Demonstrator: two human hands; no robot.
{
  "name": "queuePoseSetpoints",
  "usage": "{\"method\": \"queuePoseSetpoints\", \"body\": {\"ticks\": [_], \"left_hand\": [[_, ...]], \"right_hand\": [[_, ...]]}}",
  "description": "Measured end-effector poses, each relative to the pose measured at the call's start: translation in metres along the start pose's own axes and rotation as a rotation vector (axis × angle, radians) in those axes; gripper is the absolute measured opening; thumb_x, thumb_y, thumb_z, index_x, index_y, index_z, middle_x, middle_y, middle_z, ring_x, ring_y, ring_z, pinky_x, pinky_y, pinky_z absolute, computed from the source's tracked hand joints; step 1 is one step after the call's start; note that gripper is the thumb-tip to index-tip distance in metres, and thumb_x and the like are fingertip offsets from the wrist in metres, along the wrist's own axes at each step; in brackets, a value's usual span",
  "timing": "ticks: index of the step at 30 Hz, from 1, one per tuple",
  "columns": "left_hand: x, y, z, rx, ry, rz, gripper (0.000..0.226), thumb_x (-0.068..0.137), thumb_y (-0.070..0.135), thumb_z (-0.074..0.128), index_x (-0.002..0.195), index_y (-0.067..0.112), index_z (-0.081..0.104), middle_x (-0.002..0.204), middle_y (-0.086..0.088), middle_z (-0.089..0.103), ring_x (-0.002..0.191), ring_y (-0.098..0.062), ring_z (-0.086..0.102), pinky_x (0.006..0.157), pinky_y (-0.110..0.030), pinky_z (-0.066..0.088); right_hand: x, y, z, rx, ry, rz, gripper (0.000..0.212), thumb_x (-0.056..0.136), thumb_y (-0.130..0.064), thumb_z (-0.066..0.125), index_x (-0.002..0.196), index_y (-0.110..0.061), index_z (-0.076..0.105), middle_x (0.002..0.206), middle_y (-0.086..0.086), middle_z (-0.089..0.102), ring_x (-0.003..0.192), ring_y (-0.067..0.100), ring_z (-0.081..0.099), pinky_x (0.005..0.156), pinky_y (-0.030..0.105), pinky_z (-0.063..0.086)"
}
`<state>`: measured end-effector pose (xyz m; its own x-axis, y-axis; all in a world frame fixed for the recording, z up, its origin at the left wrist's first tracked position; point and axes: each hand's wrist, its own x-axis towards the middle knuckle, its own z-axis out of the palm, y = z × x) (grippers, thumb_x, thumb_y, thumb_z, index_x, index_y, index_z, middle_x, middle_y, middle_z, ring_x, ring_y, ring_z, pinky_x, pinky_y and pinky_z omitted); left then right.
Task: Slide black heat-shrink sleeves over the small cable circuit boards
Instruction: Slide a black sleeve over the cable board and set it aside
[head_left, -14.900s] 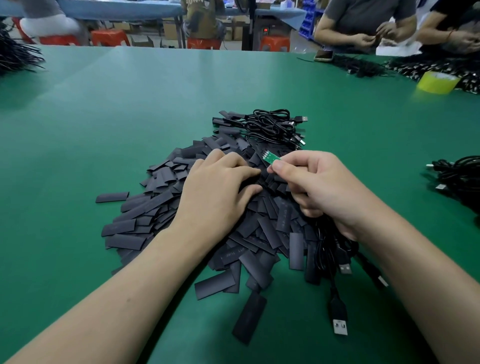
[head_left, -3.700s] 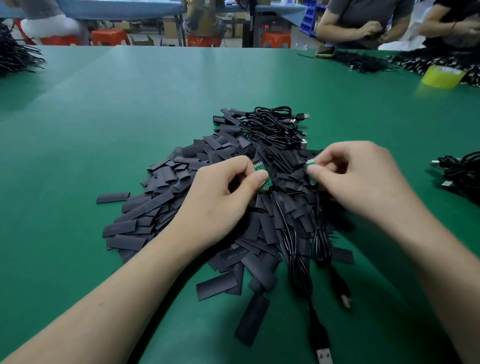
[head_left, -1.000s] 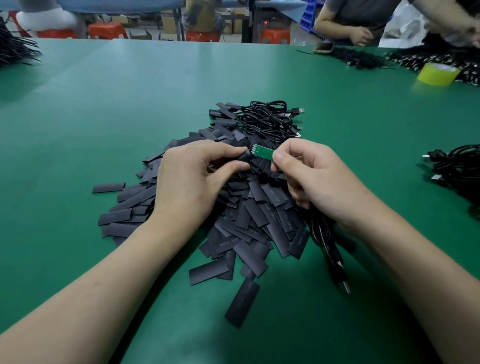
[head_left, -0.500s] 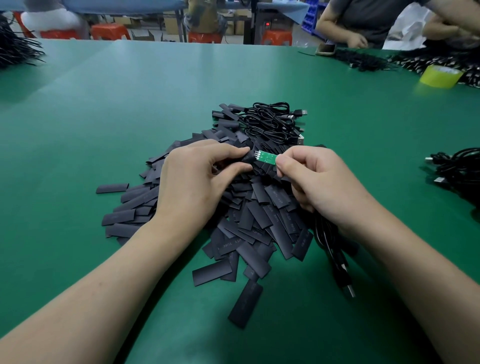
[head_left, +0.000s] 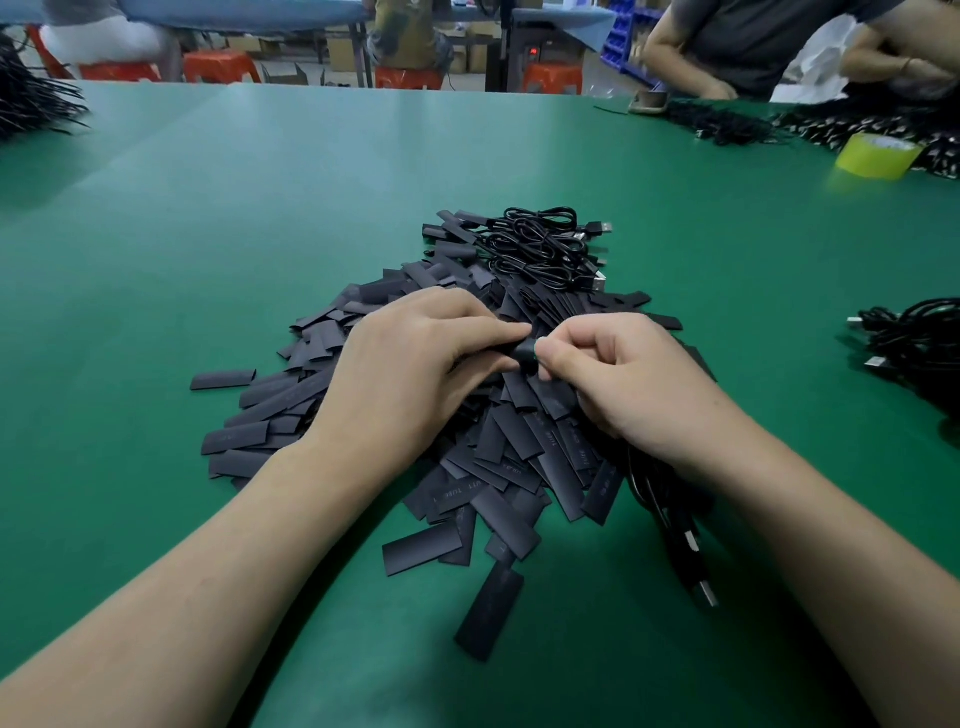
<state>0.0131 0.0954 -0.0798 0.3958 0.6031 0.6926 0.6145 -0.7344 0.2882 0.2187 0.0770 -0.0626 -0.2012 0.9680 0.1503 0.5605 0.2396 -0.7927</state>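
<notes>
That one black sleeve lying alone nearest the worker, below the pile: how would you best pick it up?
Probably from above, pinching the lone sleeve across its two long edges near the middle. It lies flat on the green table, long and narrow, with bare table along both sides, leaving room to pinch; its far end nears the pile.

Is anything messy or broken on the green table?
Nothing looks broken. The heat-shrink sleeves lie in a loose heap, with one stray sleeve apart on the left and another sticking out at the near edge.
</notes>
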Motion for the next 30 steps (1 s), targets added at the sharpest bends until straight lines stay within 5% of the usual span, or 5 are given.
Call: {"method": "queuePoseSetpoints", "body": {"ticks": [5, 11, 16, 21, 30], "left_hand": [[0.0, -0.002, -0.001, -0.078, 0.006, -0.086, 0.024, 0.09, 0.025, 0.078, 0.114, 0.021, 0.079, 0.095, 0.003, 0.071, 0.084, -0.021, 0.067, 0.075, -0.04, 0.057], [0.0, 0.0, -0.003, -0.016, 0.031, -0.059, 0.02, 0.087, 0.02, 0.081, 0.107, 0.018, 0.081, 0.093, 0.0, 0.071, 0.083, -0.024, 0.067, 0.074, -0.042, 0.056], [0.002, 0.001, -0.008, 0.049, 0.09, -0.011, 0.01, 0.089, 0.025, 0.08, 0.098, 0.021, 0.082, 0.089, 0.003, 0.071, 0.081, -0.024, 0.066, 0.068, -0.041, 0.053], [0.003, 0.002, -0.006, -0.065, -0.029, -0.15, 0.026, 0.096, 0.043, 0.065, 0.109, 0.026, 0.08, 0.095, 0.01, 0.073, 0.089, -0.012, 0.069, 0.079, -0.039, 0.056], [0.006, 0.006, -0.005, -0.252, -0.078, -0.266, 0.018, 0.093, 0.023, 0.073, 0.109, 0.02, 0.079, 0.091, 0.009, 0.068, 0.084, 0.003, 0.059, 0.073, -0.007, 0.036]], "right_hand": [[0.003, 0.005, 0.0, 0.172, -0.032, 0.0, 0.027, 0.094, -0.043, 0.055, 0.083, -0.022, 0.068, 0.048, -0.007, 0.044, 0.045, 0.018, 0.039, 0.05, 0.033, 0.035], [0.003, 0.008, -0.002, 0.197, -0.026, -0.019, 0.019, 0.091, -0.035, 0.061, 0.078, -0.021, 0.065, 0.05, -0.006, 0.052, 0.046, 0.016, 0.044, 0.048, 0.03, 0.038], [0.0, 0.003, -0.002, -0.017, 0.075, -0.153, 0.015, 0.095, -0.025, 0.068, 0.081, -0.026, 0.066, 0.06, -0.008, 0.059, 0.055, 0.016, 0.053, 0.057, 0.031, 0.044], [-0.003, -0.001, -0.01, -0.37, 0.245, -0.383, 0.009, 0.095, -0.035, 0.064, 0.094, -0.027, 0.069, 0.083, -0.015, 0.069, 0.078, 0.009, 0.064, 0.071, 0.04, 0.052], [-0.001, 0.006, -0.018, -0.366, 0.284, -0.44, 0.009, 0.092, -0.039, 0.067, 0.099, -0.033, 0.071, 0.076, -0.011, 0.066, 0.07, 0.011, 0.06, 0.067, 0.038, 0.052]]}}
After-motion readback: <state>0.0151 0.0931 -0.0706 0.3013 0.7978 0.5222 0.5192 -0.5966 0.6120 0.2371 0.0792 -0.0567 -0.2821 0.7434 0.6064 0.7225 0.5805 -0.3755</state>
